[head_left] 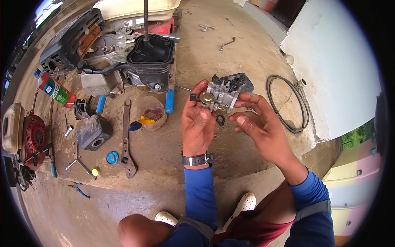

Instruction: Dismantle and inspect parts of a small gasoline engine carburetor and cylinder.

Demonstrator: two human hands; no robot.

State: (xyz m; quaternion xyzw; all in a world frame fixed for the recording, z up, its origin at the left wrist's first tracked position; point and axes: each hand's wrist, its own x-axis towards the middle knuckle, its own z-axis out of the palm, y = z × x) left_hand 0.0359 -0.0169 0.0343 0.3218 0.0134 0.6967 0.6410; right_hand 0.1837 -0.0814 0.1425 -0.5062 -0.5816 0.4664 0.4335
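A metal carburetor (222, 96) with a brass-coloured round part and black fittings is held up above the concrete slab. My left hand (199, 123) is closed around its left side, the thumb on the front below the brass part. My right hand (260, 125) is at the carburetor's right side, its upper fingers touching the flange and its thumb and other fingers curled just below. Beyond the carburetor, a dark grey blocky part (242, 82) shows behind it; whether the two are joined I cannot tell. A small black ring (220, 120) lies on the slab below.
At the upper left stands a partly dismantled engine with an open black housing (150, 55). Around it lie an adjustable wrench (126, 140), a clear bowl (154, 109), a red bottle (55, 90) and a grey box-shaped part (94, 131). A coiled black hose (284, 105) lies by the white wall.
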